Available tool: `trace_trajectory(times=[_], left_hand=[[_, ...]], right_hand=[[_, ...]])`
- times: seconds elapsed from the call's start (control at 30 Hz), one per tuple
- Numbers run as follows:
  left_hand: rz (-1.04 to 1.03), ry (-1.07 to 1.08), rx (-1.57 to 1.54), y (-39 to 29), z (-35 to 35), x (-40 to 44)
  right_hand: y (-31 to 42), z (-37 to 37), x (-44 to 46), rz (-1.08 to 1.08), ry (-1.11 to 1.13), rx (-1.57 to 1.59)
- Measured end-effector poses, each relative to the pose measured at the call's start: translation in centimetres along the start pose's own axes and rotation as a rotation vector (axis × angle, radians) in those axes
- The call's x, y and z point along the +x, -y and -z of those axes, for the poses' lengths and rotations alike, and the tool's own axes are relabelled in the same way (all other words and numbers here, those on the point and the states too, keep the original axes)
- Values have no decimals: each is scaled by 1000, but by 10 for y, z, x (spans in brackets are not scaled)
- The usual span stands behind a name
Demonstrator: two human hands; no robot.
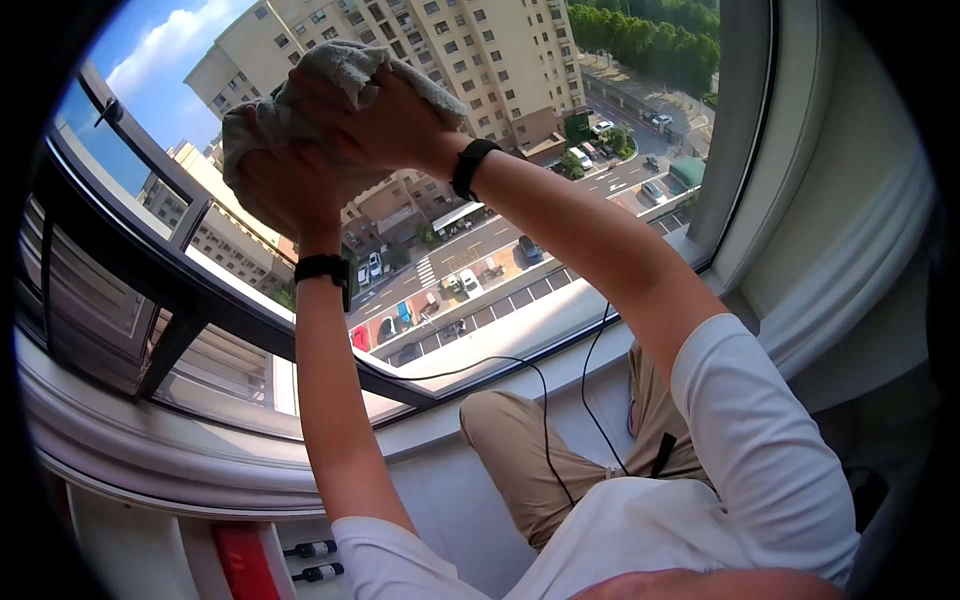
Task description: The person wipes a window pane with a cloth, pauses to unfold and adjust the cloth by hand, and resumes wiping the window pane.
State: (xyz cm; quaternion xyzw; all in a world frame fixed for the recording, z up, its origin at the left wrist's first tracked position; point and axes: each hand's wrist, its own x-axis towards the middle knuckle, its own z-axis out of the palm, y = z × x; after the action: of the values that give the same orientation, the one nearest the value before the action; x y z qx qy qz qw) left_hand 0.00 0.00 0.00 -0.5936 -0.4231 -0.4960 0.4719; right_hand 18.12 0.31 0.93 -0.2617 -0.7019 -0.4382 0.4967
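Observation:
A grey-green cloth lies bunched against the large window pane, high in the head view. My left hand grips its lower left part, and the fingertips are lost in the folds. Beside it, a little higher and to the right, my right hand has its fingers closed into the same cloth. Both arms are stretched out toward the glass, with a dark band on each wrist.
The window frame runs down the right, near a white curtain. A dark-framed window section stands at left. Thin black cables cross my bent legs on the white sill. Below left are two dark bottles.

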Motion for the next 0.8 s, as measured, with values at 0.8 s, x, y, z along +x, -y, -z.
trace_trajectory(times=[0.8], left_hand=[[-680, -77, -466, -558, -93, 202]], right_hand=[[-476, 252, -206, -691, -269, -506]])
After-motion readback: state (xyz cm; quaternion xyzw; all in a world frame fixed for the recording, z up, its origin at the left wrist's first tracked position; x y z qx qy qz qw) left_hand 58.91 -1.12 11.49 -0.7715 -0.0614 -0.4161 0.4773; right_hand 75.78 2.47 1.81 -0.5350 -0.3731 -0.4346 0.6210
